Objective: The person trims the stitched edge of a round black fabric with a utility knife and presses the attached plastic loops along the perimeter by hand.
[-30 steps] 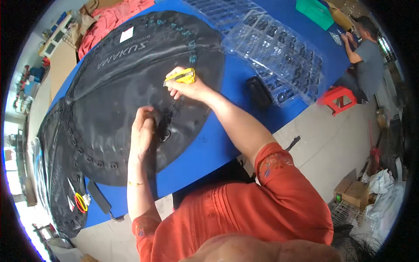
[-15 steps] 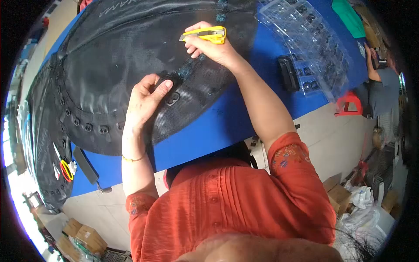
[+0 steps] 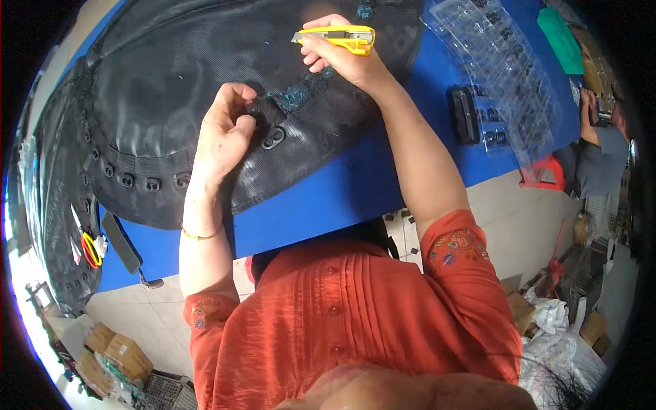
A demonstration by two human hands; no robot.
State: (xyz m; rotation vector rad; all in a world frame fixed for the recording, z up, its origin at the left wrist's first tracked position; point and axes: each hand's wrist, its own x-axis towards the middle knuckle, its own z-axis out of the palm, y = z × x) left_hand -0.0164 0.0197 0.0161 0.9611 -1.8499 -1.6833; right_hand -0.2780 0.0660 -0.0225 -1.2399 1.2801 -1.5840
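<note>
Black mesh fabric [image 3: 205, 61] with a curved edge lies spread across the blue table. My right hand [image 3: 342, 58] is closed around a yellow utility knife [image 3: 355, 39], held above the fabric with its blade pointing left. Lower left of it, my left hand [image 3: 227, 130] rests at the fabric, thumb and fingers curled about a small dark bit that I cannot make out. Just right of that hand sits a black oval eyelet [image 3: 274, 138]. A patch of teal frayed threads [image 3: 297, 96] runs up towards the knife. More black eyelets [image 3: 127, 180] line the curved edge.
Clear plastic trays [image 3: 502, 75] and a black case [image 3: 463, 115] lie at the right. Scissors [image 3: 90, 249] and a dark strip [image 3: 121, 242] are at the lower left. Another person [image 3: 601, 160] is at the far right. Cardboard boxes [image 3: 126, 355] stand on the floor.
My right hand has moved slightly up and right with the knife. My left thumb has drawn back from the fabric near the eyelet, and its fingers are more raised. The view has shifted a little.
</note>
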